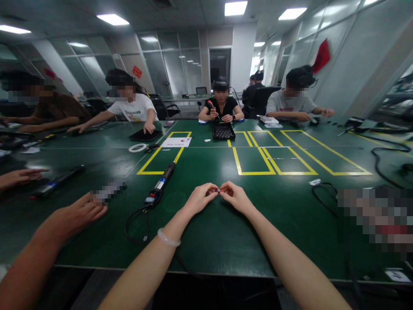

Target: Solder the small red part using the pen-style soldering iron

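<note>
My left hand (pixel 199 199) and my right hand (pixel 235 196) meet above the green table (pixel 206 232), fingertips pinched together on a tiny part with a red spot (pixel 219 190). Both hands are closed on it; what the part is I cannot make out. A pale bangle (pixel 167 238) circles my left wrist. An electric screwdriver (pixel 161 183) with a black cable lies on the table just left of my left hand.
A neighbour's hand (pixel 82 211) rests at the left near another screwdriver (pixel 56 183). Yellow tape rectangles (pixel 277 159) mark the table. A black parts tray (pixel 223 131), a white sheet (pixel 176 142) and a tape roll (pixel 137 148) lie farther off. Several people sit around. A cable (pixel 322 198) loops at the right.
</note>
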`<state>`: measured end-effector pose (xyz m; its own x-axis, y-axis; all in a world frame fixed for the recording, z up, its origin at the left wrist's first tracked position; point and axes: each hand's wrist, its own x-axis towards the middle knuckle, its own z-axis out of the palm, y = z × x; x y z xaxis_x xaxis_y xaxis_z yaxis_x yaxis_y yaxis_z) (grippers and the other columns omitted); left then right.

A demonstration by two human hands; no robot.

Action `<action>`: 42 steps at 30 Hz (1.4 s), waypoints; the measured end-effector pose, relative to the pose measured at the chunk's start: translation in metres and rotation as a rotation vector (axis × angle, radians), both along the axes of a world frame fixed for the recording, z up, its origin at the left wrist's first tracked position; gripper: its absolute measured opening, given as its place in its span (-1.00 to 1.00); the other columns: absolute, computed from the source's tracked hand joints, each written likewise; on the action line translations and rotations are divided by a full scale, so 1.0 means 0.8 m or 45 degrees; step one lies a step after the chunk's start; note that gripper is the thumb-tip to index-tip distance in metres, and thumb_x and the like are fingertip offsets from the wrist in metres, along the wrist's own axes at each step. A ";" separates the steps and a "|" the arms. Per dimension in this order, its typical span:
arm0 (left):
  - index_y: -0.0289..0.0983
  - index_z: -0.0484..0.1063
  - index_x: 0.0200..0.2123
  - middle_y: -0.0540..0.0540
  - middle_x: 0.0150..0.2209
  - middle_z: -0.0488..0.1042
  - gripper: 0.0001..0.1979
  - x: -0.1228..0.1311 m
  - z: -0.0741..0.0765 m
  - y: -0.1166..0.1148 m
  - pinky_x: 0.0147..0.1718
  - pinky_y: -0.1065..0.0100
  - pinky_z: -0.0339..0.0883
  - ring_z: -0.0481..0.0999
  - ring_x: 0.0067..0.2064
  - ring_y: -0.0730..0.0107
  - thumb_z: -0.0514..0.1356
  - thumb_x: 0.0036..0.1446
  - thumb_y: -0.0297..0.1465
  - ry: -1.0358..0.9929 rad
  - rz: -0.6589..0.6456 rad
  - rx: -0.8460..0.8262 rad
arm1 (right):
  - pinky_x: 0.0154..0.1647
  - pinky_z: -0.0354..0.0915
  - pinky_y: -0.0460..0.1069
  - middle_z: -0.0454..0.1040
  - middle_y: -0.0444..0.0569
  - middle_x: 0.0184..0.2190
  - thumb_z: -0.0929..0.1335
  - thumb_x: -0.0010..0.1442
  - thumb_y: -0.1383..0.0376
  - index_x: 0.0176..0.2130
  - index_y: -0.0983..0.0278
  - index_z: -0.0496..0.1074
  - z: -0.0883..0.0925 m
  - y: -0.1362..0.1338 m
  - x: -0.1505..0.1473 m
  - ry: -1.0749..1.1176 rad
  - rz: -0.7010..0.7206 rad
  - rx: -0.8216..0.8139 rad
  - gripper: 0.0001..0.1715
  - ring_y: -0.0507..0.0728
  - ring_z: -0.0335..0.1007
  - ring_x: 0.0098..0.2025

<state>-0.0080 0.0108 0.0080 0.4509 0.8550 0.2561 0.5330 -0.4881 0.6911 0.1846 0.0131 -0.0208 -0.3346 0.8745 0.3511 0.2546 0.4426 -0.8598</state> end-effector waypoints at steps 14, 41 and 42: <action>-0.35 0.05 0.25 -0.34 0.18 0.17 -0.19 -0.192 0.027 -0.036 -0.01 0.06 0.19 0.24 0.13 -0.13 -0.03 0.08 0.06 0.872 0.996 0.073 | -0.49 0.16 -0.11 0.35 -0.16 -0.51 0.33 0.11 0.27 -0.27 0.27 0.37 -0.003 -0.002 -0.009 -0.026 -0.029 -0.033 -0.85 -0.01 0.21 -0.52; -0.26 0.25 0.05 -0.29 -0.10 0.48 -0.31 -0.172 0.030 -0.038 -0.30 0.16 0.31 0.50 -0.13 -0.09 0.02 -0.02 0.09 0.949 0.855 -0.347 | -0.46 0.15 -0.10 0.38 -0.14 -0.49 0.35 0.12 0.22 -0.29 0.27 0.37 0.005 -0.006 -0.014 -0.016 -0.129 -0.007 -0.84 0.02 0.23 -0.49; -0.26 0.24 0.05 -0.29 -0.10 0.48 -0.31 -0.171 0.031 -0.039 -0.30 0.15 0.31 0.50 -0.13 -0.10 0.02 -0.02 0.09 0.953 0.851 -0.344 | -0.46 0.15 -0.10 0.37 -0.15 -0.50 0.35 0.11 0.22 -0.31 0.27 0.38 0.005 -0.005 -0.013 -0.007 -0.144 -0.013 -0.84 0.02 0.22 -0.49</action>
<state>-0.1449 -0.0202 0.0324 -0.1717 0.9764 -0.1311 0.9757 0.1869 0.1146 0.1739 0.0093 -0.0165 -0.2356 0.9102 0.3407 0.3072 0.4023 -0.8624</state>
